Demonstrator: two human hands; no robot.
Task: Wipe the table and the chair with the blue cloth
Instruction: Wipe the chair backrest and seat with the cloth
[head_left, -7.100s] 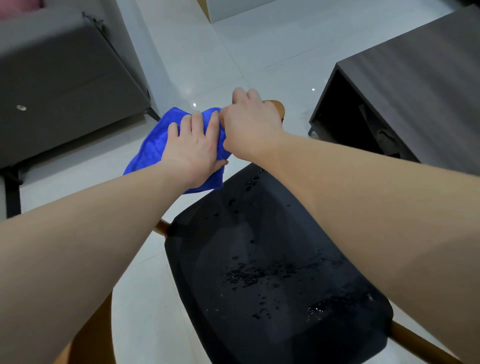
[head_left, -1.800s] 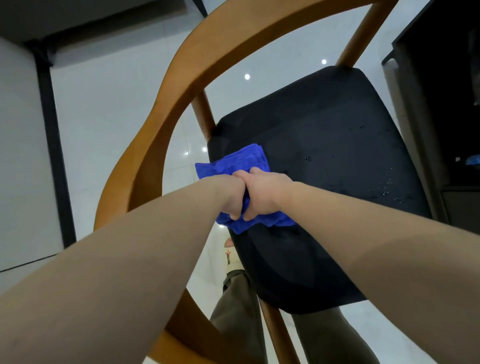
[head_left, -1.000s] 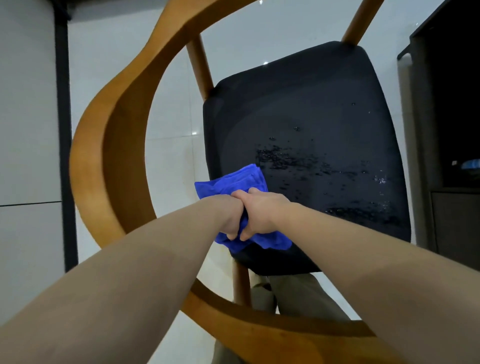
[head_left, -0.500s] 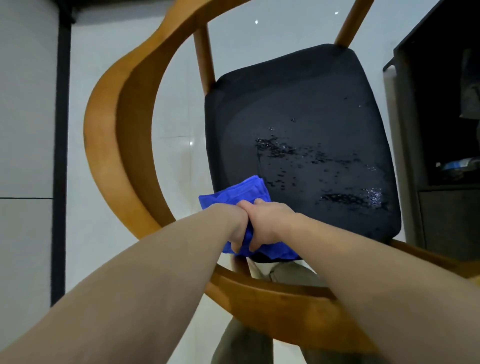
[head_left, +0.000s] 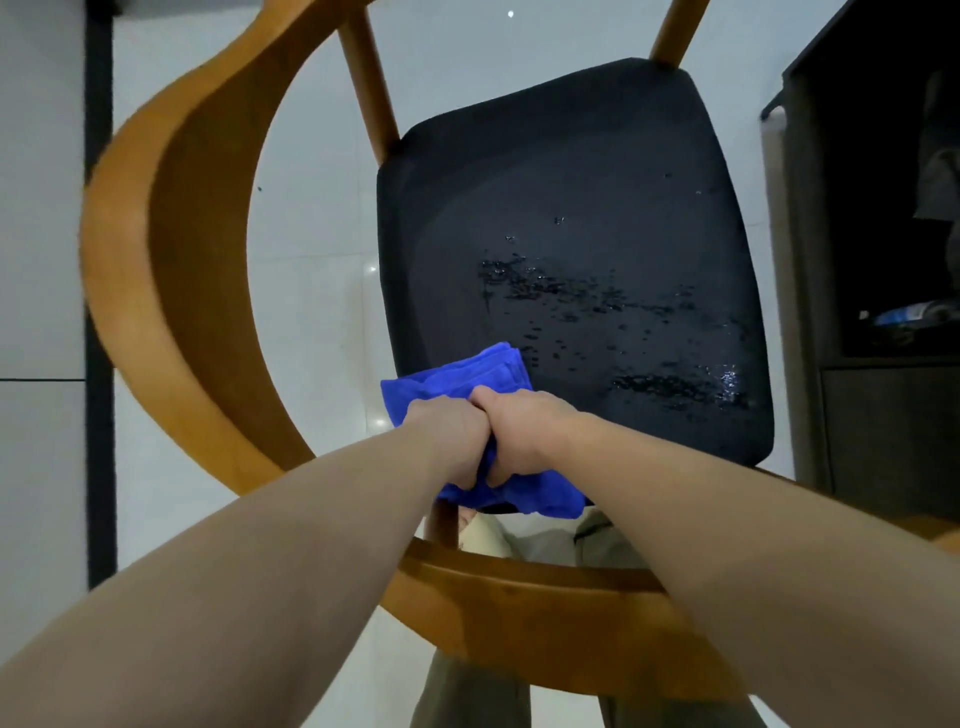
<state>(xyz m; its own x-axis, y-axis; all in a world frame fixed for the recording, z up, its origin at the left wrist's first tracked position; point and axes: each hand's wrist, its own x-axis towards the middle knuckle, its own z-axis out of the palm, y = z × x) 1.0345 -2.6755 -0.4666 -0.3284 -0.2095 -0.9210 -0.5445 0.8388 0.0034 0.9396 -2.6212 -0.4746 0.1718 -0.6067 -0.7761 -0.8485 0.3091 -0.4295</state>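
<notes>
Pale glossy floor tiles (head_left: 47, 260) fill the left side, then comes the curved wooden backrest (head_left: 156, 249) of the chair. Left hand (head_left: 452, 441) and right hand (head_left: 524, 431) sit knuckle to knuckle, fingers curled tight into the bunched blue cloth (head_left: 457, 374) at the near-left corner of the black seat (head_left: 571, 208), probably for extra pressure. Water droplets (head_left: 597, 301) further right look unwiped, and a dark cabinet (head_left: 883, 415) stands rightmost.
</notes>
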